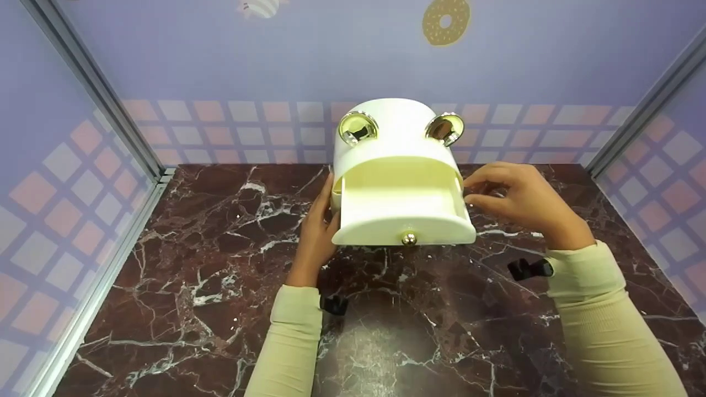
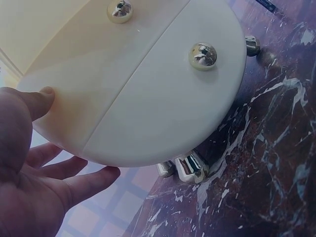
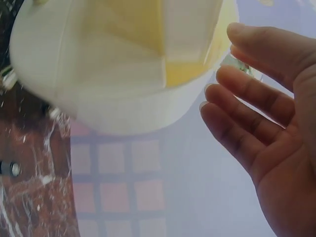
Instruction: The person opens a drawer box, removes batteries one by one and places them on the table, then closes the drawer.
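Observation:
A white round-topped drawer box (image 1: 392, 118) stands tilted toward me, its upper drawer (image 1: 375, 231) pulled out. A shiny round knob (image 1: 408, 239) sits on that drawer's front. Two gold-rimmed mirrored discs (image 1: 358, 129) stick up from the top like eyes. In the left wrist view, the lower drawer front (image 2: 158, 108) is flush beneath the upper one. My left hand (image 1: 318, 229) holds the box's left side, thumb on the front edge, fingers along the curved side. My right hand (image 1: 521, 196) hovers by the right side, fingers relaxed and apart from the box in the right wrist view.
Shiny silver feet (image 2: 192, 168) project from the box's underside. Below lies a dark red marbled tabletop (image 1: 220, 275). A lilac back wall (image 1: 248, 66) with a pink and white tile pattern rises just behind, and side panels flank the table.

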`<state>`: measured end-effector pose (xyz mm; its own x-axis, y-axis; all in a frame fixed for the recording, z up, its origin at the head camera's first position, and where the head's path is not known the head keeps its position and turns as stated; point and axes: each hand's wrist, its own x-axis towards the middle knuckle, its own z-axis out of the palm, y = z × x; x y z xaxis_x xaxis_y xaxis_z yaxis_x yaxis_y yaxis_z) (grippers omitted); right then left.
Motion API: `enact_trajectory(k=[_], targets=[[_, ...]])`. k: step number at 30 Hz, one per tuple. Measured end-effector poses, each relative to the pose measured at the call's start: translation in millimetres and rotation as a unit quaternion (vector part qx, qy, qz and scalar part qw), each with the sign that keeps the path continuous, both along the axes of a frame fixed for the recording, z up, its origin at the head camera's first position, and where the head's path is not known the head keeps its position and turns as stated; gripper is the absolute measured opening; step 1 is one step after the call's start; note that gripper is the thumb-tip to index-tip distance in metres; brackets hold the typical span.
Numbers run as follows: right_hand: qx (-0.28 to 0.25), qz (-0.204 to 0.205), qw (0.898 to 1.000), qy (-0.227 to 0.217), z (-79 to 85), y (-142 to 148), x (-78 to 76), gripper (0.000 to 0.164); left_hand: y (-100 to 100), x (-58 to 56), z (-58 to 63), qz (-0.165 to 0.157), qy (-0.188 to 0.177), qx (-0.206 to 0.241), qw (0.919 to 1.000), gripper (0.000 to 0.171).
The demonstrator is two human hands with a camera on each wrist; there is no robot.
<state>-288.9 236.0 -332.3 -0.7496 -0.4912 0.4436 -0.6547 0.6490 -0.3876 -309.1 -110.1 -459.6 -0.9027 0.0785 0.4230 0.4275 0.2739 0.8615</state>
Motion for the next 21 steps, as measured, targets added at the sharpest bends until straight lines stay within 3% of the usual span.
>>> enact_trajectory(k=[4,12,21], targets=[[-0.019,0.024,1.0,-0.001,5.7,-10.6,2.7,0.024,-0.5,1.0,0.1,-0.005,-0.01,0.009,0.9999,0.067],[-0.011,0.047,0.999,-0.018,9.1,-23.8,3.9,0.024,-0.6,1.2,0.9,0.014,-0.012,-0.02,0.9996,0.068],[0.026,0.079,0.993,-0.087,16.5,-38.0,-2.0,0.021,-1.1,1.5,1.4,0.023,-0.018,-0.028,0.9992,0.068]])
